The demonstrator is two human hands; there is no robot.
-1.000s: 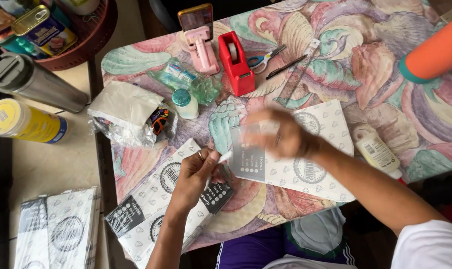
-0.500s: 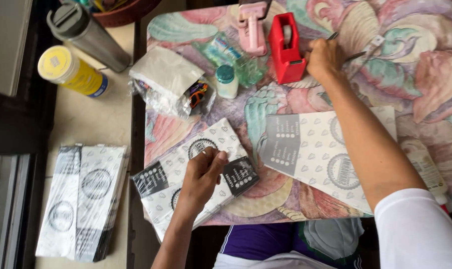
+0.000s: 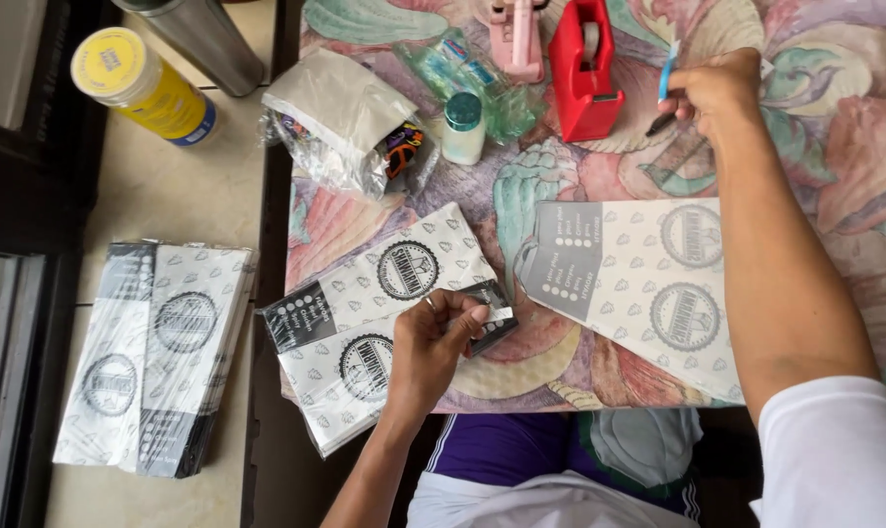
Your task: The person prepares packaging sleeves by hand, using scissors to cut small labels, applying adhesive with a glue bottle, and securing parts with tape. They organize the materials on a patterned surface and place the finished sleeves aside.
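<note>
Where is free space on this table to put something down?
Bare cloth shows right of the red tape dispenser, past the right hand, and between the two printed bags. The side counter between the yellow bottle and wrapped bag stack is free. The top middle is crowded.

white short sleeve, purple shorts, bare forearms

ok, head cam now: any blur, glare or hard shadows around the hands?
Head view: soft, even light with no hard shadows; left hand on the printed paper bag is sharp; right hand holding the blue-handled tool is slightly soft; mild sheen on the plastic-wrapped bag stack.
</note>
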